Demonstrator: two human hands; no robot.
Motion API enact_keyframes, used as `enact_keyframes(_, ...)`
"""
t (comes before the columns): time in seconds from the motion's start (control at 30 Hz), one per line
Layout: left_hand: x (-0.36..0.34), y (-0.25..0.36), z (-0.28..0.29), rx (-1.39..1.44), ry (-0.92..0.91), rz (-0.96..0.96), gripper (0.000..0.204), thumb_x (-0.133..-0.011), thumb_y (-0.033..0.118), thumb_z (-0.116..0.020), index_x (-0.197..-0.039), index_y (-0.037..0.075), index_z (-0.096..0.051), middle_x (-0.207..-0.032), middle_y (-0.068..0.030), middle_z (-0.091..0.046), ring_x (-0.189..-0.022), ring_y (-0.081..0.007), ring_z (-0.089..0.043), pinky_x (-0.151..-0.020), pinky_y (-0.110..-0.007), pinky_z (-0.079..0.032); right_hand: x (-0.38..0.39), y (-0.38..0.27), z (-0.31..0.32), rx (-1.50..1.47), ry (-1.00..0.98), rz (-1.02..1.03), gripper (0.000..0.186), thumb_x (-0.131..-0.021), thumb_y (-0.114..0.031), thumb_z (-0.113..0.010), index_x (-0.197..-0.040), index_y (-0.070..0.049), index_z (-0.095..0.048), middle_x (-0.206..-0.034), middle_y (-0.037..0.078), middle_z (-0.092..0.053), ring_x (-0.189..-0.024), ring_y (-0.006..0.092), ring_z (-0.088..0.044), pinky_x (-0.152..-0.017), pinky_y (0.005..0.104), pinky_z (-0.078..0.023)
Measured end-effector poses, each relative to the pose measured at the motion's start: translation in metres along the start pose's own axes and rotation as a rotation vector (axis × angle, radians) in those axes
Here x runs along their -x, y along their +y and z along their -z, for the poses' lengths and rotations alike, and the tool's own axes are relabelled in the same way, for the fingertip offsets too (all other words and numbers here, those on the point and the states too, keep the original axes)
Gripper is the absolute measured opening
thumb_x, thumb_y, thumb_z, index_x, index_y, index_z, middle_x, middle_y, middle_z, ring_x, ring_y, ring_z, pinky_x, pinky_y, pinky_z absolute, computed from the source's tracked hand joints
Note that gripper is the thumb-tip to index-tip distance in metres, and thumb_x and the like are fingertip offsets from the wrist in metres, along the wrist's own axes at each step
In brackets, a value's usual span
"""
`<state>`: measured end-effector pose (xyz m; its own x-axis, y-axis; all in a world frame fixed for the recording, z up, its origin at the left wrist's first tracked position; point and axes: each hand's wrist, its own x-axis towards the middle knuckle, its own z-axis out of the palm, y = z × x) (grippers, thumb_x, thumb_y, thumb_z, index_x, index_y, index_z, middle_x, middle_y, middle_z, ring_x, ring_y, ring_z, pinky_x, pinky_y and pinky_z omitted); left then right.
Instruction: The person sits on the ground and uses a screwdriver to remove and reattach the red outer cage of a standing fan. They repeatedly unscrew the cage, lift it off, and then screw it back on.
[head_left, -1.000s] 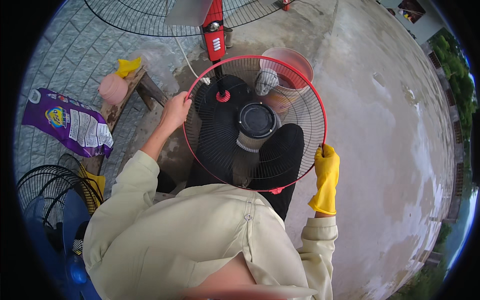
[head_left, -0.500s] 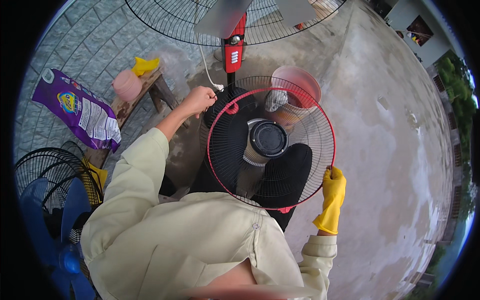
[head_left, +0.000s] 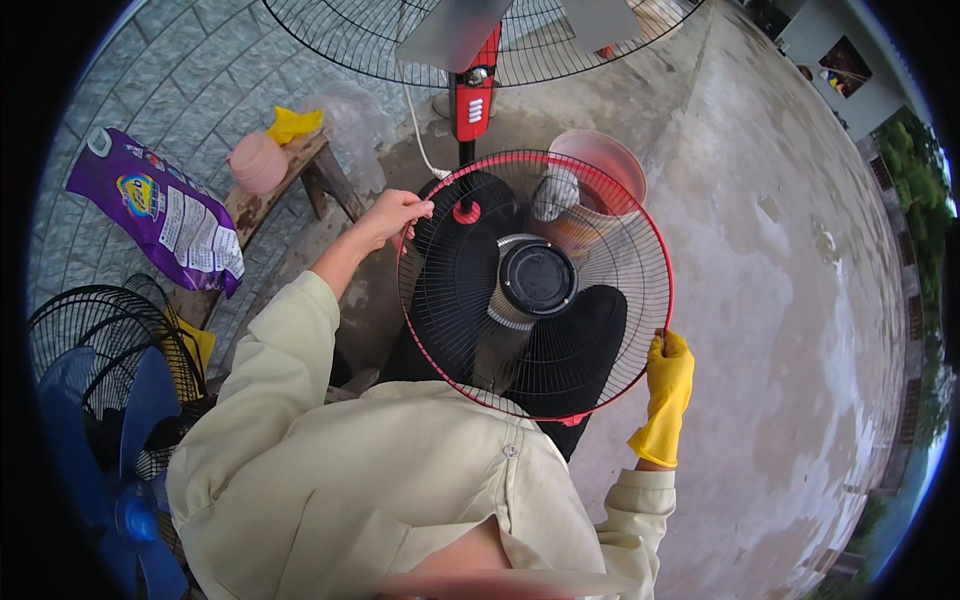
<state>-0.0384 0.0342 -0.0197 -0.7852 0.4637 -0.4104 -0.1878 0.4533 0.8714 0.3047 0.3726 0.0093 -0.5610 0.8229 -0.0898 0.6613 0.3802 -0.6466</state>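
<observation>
A round wire fan guard with a red rim (head_left: 664, 270) and a round black centre (head_left: 535, 280) lies across my black-clad knees. My bare left hand (head_left: 400, 213) pinches its rim at the upper left. My right hand (head_left: 665, 390), in a yellow rubber glove, grips the rim at the lower right. Beyond the guard stands a red-and-black fan post (head_left: 473, 110), with grey blades (head_left: 440, 32) and a black wire cage at the top. A pink bucket (head_left: 600, 150) stands behind the guard, partly seen through it, with a pale crumpled cloth (head_left: 556, 190) at its near side.
A wooden bench (head_left: 332, 178) at left bears a pink tub (head_left: 258, 162) and a yellow item (head_left: 293, 125). A purple bag (head_left: 150, 210) lies beside it. A blue-bladed fan (head_left: 140, 518) and wire cages are at lower left. Concrete ground (head_left: 780, 330) stretches to the right.
The guard sits lower and slightly right in the picture than a second ago. Half a second ago its wire rings looked offset; now they nearly coincide. My left hand shifted right, then slightly down.
</observation>
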Motion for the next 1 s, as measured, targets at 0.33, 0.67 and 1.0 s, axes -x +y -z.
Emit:
enact_keyframes(0.33,0.014,0.018,-0.018,-0.769,0.44,-0.498,0.023,-0.077,0.012,-0.071,-0.095,0.0,-0.062,-0.096,-0.0187,-0.063,-0.092,-0.0375,-0.06,-0.077,-0.045,-0.048,0.01,0.009,-0.01,-0.065,0.01,0.001,0.029,-0.091,-0.013,-0.061,-0.118,-0.001,-0.061,-0.076,0.002,-0.062,-0.063,0.0083,-0.053,-0.06,0.0256,-0.045)
enact_keyframes(0.67,0.054,0.016,-0.021,-0.723,0.367,-0.619,0.032,-0.085,0.002,-0.057,-0.116,0.001,-0.051,-0.108,-0.0203,-0.062,-0.097,-0.0411,-0.059,-0.079,-0.046,-0.048,0.022,0.006,0.005,-0.086,-0.088,-0.034,0.037,-0.09,-0.012,-0.059,-0.127,-0.006,-0.057,-0.088,0.01,-0.065,-0.076,0.0144,-0.059,-0.074,0.0274,-0.048)
enact_keyframes(1.0,0.052,0.011,-0.011,-0.643,0.39,-0.688,0.037,-0.082,-0.002,-0.057,-0.117,0.002,-0.045,-0.1,-0.0221,-0.061,-0.092,-0.0423,-0.06,-0.075,-0.047,-0.047,-0.095,-0.065,0.009,-0.226,-0.065,0.242,0.029,-0.087,-0.02,-0.066,-0.109,-0.001,-0.066,-0.081,0.008,-0.065,-0.074,0.0135,-0.058,-0.072,0.0275,-0.047)
